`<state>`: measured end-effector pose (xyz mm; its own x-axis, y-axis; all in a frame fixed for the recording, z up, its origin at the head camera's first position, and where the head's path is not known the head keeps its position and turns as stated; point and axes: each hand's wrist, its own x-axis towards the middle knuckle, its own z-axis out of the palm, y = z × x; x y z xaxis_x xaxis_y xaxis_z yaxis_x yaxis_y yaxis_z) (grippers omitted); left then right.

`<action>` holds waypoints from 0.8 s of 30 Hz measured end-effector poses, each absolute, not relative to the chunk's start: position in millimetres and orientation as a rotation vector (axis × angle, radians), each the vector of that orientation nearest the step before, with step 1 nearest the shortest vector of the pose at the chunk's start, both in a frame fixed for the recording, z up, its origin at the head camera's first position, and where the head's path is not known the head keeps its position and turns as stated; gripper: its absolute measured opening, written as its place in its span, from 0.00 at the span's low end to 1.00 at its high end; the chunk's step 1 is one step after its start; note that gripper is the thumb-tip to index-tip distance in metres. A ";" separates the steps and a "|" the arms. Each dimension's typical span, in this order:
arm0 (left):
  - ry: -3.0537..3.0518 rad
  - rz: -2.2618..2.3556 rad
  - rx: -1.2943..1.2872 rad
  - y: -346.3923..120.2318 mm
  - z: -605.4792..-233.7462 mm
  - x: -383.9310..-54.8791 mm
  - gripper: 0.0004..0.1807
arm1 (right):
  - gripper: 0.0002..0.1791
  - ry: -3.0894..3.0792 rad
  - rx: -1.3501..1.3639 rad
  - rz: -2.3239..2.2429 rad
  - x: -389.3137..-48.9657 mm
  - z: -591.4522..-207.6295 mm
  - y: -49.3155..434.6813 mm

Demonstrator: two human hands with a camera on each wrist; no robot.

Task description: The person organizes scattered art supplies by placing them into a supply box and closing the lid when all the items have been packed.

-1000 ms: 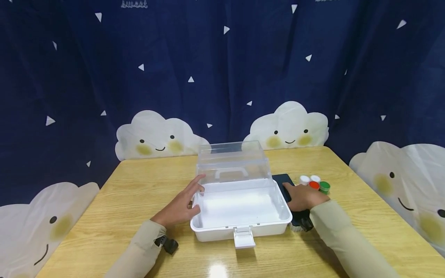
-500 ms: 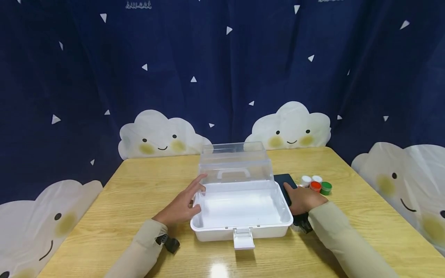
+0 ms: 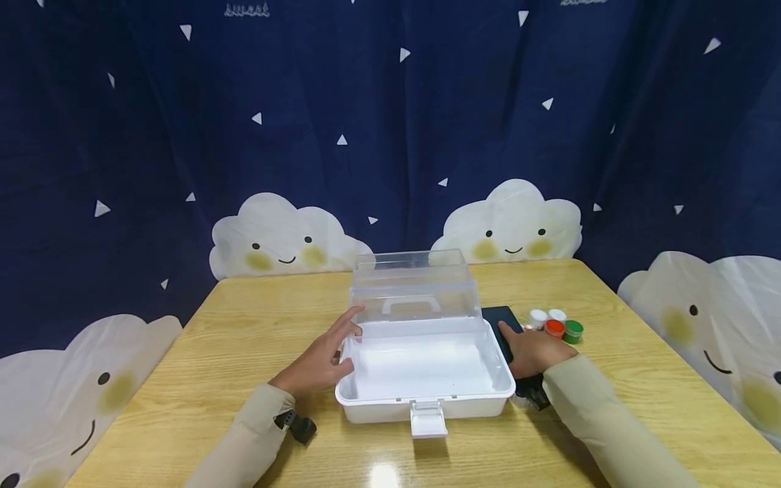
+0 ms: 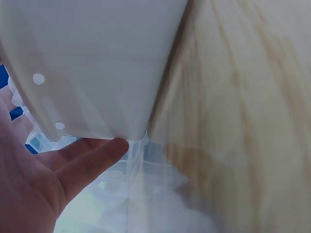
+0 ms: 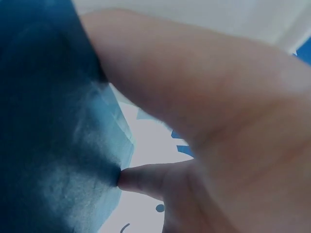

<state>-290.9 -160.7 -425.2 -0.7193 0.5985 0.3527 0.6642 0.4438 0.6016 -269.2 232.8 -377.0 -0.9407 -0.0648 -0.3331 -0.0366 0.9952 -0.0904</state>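
Observation:
A white plastic storage box (image 3: 399,411) stands mid-table, its clear lid (image 3: 415,291) tipped back and its front latch (image 3: 428,420) hanging down. Its inside holds nothing visible. My left hand (image 3: 317,359) lies along the box's left side with fingers spread; in the left wrist view, straight fingers (image 4: 92,165) touch a lower corner of the box. Right of the box, my right hand (image 3: 537,351) grips a dark blue flat rectangular thing (image 3: 497,316), its kind unclear. In the right wrist view, thumb and a finger (image 5: 141,179) meet this dark thing's (image 5: 43,145) edge.
Several small jars stand beyond my right hand, among them one with a red lid (image 3: 554,328), one with a green lid (image 3: 573,330) and white-lidded ones (image 3: 538,317). Something whitish (image 3: 520,401) shows under my right wrist. A dark blue curtain (image 3: 390,135) hangs behind the table.
The whole head view has shifted slightly to the right. Both hands, the box and the dark flat thing keep nearly the same places relative to each other.

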 end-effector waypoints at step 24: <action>-2.602 -1.159 -1.133 -159.6 -425.5 -289.0 0.24 | 0.57 2.856 -0.139 -0.202 -264.0 -360.6 253.4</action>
